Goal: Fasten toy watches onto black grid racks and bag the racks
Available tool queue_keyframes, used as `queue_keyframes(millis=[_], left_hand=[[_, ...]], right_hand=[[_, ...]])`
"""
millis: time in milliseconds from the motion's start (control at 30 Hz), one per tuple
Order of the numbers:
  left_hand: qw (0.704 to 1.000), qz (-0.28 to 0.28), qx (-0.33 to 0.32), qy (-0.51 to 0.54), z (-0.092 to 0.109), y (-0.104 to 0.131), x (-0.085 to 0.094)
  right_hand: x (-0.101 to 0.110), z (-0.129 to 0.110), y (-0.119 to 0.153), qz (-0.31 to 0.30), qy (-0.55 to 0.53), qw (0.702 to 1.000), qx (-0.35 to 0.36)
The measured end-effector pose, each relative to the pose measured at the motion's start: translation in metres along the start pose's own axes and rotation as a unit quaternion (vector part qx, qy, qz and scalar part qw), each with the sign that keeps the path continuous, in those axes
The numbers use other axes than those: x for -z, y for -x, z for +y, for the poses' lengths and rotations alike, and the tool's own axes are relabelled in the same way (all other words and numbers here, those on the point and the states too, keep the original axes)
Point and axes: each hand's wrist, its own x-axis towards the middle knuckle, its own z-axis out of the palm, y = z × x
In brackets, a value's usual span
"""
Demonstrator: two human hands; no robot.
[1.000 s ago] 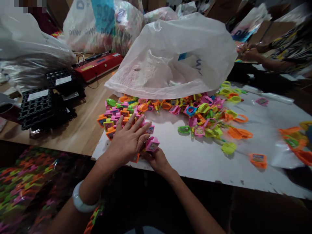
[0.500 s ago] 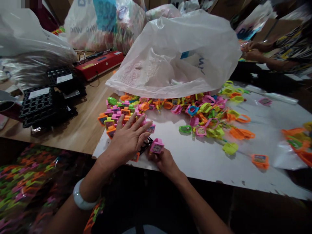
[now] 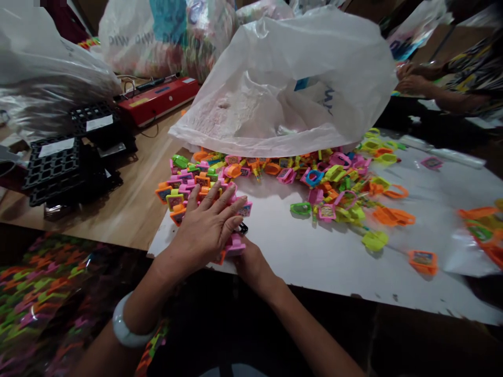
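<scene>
My left hand (image 3: 206,228) lies palm down with fingers spread across rows of pink, orange and yellow toy watches (image 3: 175,199) with square picture faces. Under and beside it, a small corner of a black tray (image 3: 243,228) shows; the rest is covered by the hand and toys. At the tray's near right corner, my right hand (image 3: 253,264) is closed on a pink toy watch (image 3: 236,245), its fingertips hidden behind it. Loose toy watches in pink, yellow, green, orange and blue lie in a heap (image 3: 334,183) to the right.
A big white plastic bag (image 3: 291,84) stands behind the heap. Black cell trays (image 3: 55,165) and a red bag sealer (image 3: 159,99) are on the left. An orange toy watch (image 3: 423,262) lies apart on the white board (image 3: 314,262). A co-worker's hands (image 3: 416,78) show at upper right.
The pink toy watch in my right hand has moved left and tipped, up against the tray's corner near my left palm. My left hand stays nearly still.
</scene>
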Motion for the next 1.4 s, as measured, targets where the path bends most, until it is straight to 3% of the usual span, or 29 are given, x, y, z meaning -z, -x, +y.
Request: queue_keyframes(millis=[167, 233, 300, 400, 500, 567, 633, 733, 833, 933, 1033, 1233, 1400], left_hand=[[1.0, 0.008, 0.018, -0.001, 0.01, -0.002, -0.001], [1.0, 0.015, 0.025, -0.011, 0.013, -0.003, -0.002], [0.999, 0.019, 0.022, -0.018, 0.014, -0.004, -0.004], [0.999, 0.027, 0.014, -0.029, 0.012, -0.006, -0.007], [0.998, 0.04, 0.023, -0.042, 0.012, -0.007, -0.008], [0.998, 0.042, 0.03, -0.045, 0.012, -0.007, -0.008], [0.998, 0.039, 0.032, -0.041, 0.013, -0.007, -0.007], [0.998, 0.035, 0.029, -0.035, 0.013, -0.006, -0.007], [0.998, 0.032, 0.03, -0.035, 0.013, -0.006, -0.007], [0.998, 0.029, 0.035, -0.036, 0.013, -0.006, -0.007], [0.998, 0.023, 0.034, -0.037, 0.013, -0.006, -0.006], [0.998, 0.018, 0.028, -0.046, 0.012, -0.006, -0.004], [0.998, 0.01, 0.033, -0.053, 0.013, -0.006, -0.004]], right_hand=[[-0.004, -0.005, -0.002, -0.045, 0.044, 0.998, -0.007], [0.009, -0.002, -0.004, -0.069, 0.018, 0.997, -0.008], [0.031, 0.003, -0.013, -0.053, 0.008, 0.999, -0.012], [0.066, 0.015, -0.05, 0.101, 0.06, 0.992, -0.05], [0.087, 0.025, -0.108, 0.215, 0.204, 0.95, -0.099], [0.09, 0.029, -0.139, 0.195, 0.289, 0.924, -0.157], [0.09, 0.031, -0.153, 0.145, 0.34, 0.906, -0.209], [0.089, 0.034, -0.136, 0.103, 0.358, 0.899, -0.23], [0.093, 0.039, -0.097, 0.094, 0.301, 0.924, -0.217], [0.098, 0.04, -0.064, 0.127, 0.118, 0.956, -0.236], [0.093, 0.032, -0.041, 0.166, -0.107, 0.952, -0.232], [0.049, 0.011, -0.014, 0.055, -0.282, 0.941, -0.181], [0.02, 0.011, -0.007, 0.035, -0.22, 0.963, -0.151]])
